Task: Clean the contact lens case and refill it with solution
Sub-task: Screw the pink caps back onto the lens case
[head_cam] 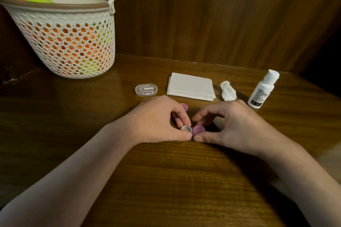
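On the dark brown wooden counter both hands meet at the middle. The left hand pinches the small clear contact lens case between thumb and curled fingers; its left well stands open. The right hand curls its fingers around the round purple cap on the case's right well, thumb tip touching the left thumb. A second round purple cap lies on the counter just behind the left hand.

Behind the hands, left to right, lie a small clear oval plastic box, a flat stack of white folded tissues, a crumpled white tissue and an upright white plastic solution bottle with its cap on, the bottle near the right hand. A white perforated plastic basket with a brown rim, holding orange and yellow things, stands well apart at the far left.

The counter in front of the forearms is open. Dark wood-panelled walls close in the back and right.
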Demonstrator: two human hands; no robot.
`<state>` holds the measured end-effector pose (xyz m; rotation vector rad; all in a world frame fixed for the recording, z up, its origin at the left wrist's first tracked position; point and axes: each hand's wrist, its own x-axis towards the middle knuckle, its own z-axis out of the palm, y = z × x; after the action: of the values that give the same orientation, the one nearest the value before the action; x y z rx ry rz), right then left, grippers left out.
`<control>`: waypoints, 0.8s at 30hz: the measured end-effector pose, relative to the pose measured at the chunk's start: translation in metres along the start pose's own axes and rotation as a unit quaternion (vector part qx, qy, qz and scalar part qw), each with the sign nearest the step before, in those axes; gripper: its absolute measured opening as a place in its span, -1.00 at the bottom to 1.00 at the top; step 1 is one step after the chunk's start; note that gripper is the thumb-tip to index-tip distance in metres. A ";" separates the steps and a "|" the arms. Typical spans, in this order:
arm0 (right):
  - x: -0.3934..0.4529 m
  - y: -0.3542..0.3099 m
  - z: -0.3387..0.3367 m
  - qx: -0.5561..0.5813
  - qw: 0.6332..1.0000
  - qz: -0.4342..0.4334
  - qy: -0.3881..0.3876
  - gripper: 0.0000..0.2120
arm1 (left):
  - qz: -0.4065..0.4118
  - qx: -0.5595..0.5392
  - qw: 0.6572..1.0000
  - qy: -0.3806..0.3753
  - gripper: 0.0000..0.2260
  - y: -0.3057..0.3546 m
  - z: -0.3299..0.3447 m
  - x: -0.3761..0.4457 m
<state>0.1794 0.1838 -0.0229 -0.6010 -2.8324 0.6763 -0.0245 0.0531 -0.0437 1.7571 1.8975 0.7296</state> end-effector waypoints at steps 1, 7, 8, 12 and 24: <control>0.000 0.000 0.000 0.002 1.000 0.004 0.000 -0.62 | -0.001 -0.001 1.000 0.000 -0.85 0.000 0.000 0.000; -0.001 0.001 -0.002 0.021 1.000 0.010 -0.010 -0.67 | -0.001 0.001 1.000 0.004 -0.85 0.001 0.000 0.000; -0.002 0.001 -0.003 0.022 1.000 0.007 -0.015 -0.68 | 0.000 0.002 1.000 0.004 -0.85 0.001 0.000 0.000; 0.000 0.002 -0.002 0.024 1.000 0.006 -0.018 -0.66 | -0.001 0.000 1.000 0.003 -0.85 0.000 0.000 0.000; -0.003 0.004 -0.007 0.022 1.000 -0.008 -0.018 -0.65 | 0.001 -0.002 1.000 0.001 -0.85 -0.002 0.000 0.001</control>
<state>0.1851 0.1883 -0.0184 -0.5636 -2.8444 0.7518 -0.0256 0.0539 -0.0449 1.7563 1.8959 0.7354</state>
